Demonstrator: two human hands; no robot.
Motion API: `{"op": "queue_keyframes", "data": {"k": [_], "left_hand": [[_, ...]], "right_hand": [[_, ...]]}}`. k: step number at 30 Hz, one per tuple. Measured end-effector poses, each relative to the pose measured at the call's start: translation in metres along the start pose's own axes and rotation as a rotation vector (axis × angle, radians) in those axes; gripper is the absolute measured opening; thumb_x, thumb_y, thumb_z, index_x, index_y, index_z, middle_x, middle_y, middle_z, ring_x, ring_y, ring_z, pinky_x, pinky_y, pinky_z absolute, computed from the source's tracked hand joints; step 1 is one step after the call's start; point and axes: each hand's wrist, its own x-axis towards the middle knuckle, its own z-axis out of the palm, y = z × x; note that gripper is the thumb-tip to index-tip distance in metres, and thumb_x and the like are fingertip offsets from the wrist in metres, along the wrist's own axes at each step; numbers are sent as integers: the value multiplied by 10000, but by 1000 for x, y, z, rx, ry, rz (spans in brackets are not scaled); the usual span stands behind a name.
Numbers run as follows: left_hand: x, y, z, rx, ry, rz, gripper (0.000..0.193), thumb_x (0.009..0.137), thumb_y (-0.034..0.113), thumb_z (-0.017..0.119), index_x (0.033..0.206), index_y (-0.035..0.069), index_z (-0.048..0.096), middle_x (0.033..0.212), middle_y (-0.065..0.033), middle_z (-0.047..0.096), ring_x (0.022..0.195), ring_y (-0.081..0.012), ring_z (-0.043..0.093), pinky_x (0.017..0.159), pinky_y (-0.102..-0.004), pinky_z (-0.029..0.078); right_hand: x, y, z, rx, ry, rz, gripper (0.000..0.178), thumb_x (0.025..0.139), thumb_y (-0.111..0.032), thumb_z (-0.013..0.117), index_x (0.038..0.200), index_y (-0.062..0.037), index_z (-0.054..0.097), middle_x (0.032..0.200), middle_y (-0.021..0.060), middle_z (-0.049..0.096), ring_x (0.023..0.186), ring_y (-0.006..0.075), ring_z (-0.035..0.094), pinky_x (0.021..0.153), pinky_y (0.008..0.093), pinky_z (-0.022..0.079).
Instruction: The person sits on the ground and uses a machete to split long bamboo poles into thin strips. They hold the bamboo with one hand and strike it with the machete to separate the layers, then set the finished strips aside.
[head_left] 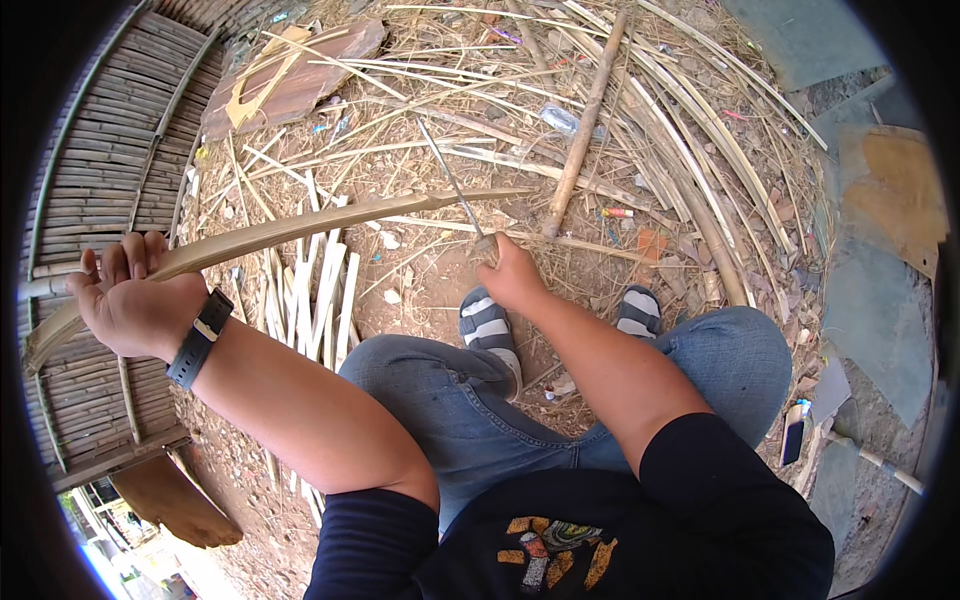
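My left hand [140,300] is closed round a long, curved split bamboo strip [330,217], raised at the left. The strip runs right to a thin tip, and its other end sticks out below the hand. In the middle, my right hand [515,275] grips the wooden handle of a knife [447,172]. Its narrow, dark blade points up and away, crossing the strip near the tip. Whether the blade has bitten into the bamboo, I cannot tell. Both forearms are bare, and a dark watch [200,338] is on the left wrist.
Pale split bamboo pieces [325,290] lie in a pile left of my feet. A round bamboo pole [590,120] and long strips [720,130] cover the littered ground ahead. A slatted bamboo wall [105,170] stands at left. Near my right knee lies a phone [793,440].
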Motion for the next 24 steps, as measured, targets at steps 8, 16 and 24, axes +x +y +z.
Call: {"op": "queue_keyframes", "data": {"k": [8, 16, 24], "left_hand": [[5, 0, 0, -16, -18, -10, 241, 1061, 303, 448, 1013, 72, 496, 665, 11, 347, 529, -130, 311, 532, -296, 296], [-7, 2, 8, -7, -8, 4, 250, 1053, 310, 455, 998, 69, 491, 668, 3, 343, 530, -133, 312, 529, -290, 283], [4, -1, 1, -18, -21, -10, 254, 1060, 313, 442, 1011, 68, 488, 667, 0, 349, 531, -140, 314, 528, -293, 285]], "right_hand": [[14, 116, 22, 73, 110, 397, 437, 818, -208, 707, 1165, 31, 591, 974, 224, 718, 869, 339, 716, 771, 446, 553], [-1, 36, 28, 13, 146, 146, 495, 808, -211, 705, 1201, 61, 574, 1147, 327, 660, 1106, 438, 653, 952, 467, 522], [12, 76, 6, -17, 57, 300, 500, 812, -227, 703, 1198, 61, 569, 1133, 321, 663, 1102, 435, 652, 954, 453, 520]]}}
